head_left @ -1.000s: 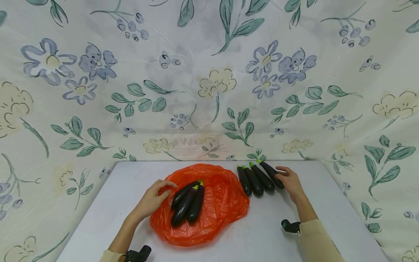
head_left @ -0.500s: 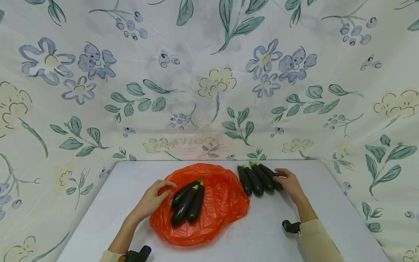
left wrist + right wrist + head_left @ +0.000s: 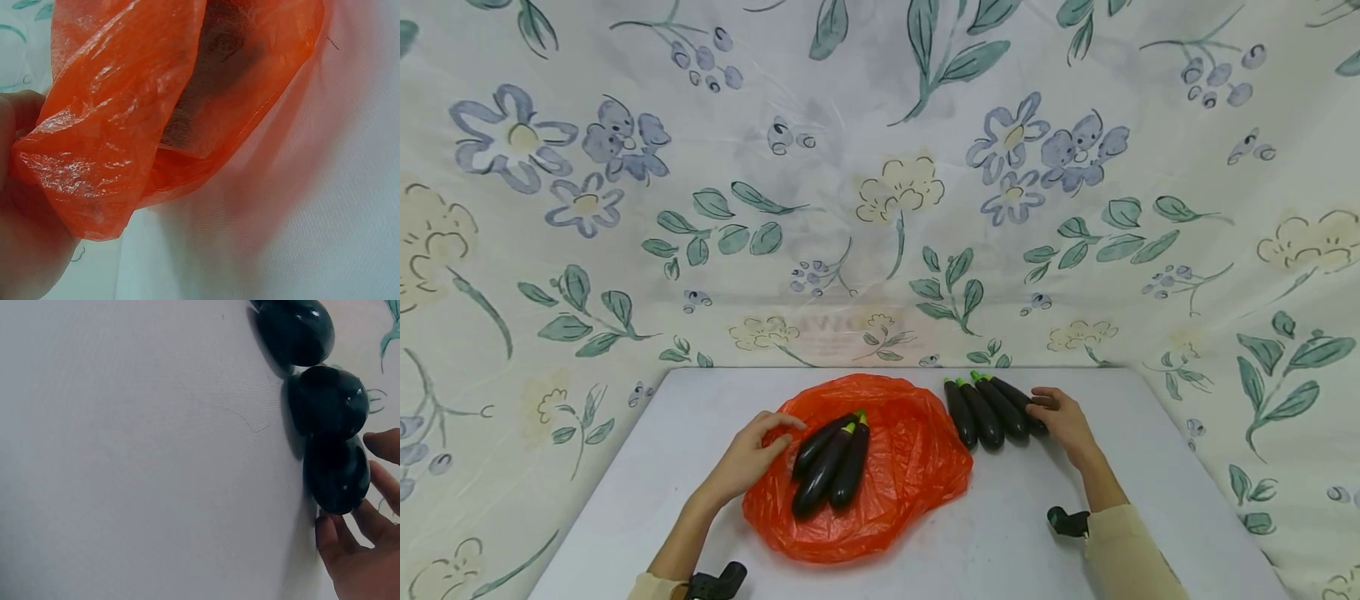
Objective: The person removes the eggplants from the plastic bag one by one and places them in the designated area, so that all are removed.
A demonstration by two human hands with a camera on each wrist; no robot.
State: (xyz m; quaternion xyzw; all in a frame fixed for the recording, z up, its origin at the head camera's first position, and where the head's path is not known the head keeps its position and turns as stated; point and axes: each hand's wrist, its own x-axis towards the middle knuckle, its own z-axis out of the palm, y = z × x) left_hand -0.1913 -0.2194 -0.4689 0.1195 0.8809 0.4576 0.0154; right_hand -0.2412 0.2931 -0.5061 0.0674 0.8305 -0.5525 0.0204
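My left hand [image 3: 748,458] pinches the left edge of a crinkled red plastic bag [image 3: 902,467]; in the left wrist view, folds of the bag [image 3: 106,144] run between thumb and fingers. On the bag lie 3 dark eggplants [image 3: 831,467] with green stem ends, side by side. To the right of it, several more eggplants [image 3: 981,412] form a slanted row on the table. My right hand [image 3: 1063,425] is at the outermost eggplant [image 3: 1018,400], touching its side with loosely bent, spread fingers. From the right wrist camera, the eggplant's round end [image 3: 337,475] sits beside the fingertips [image 3: 328,534].
The white table [image 3: 1000,533] ends at the back against a floral cloth [image 3: 850,250] that hangs all round. Dark wrist cameras [image 3: 718,581] are strapped to both forearms.
The outermost eggplant has shifted left against its neighbour, its stem end swinging inward, while my right hand moved slightly with it. Over the last half second little differs. My left hand stays put.
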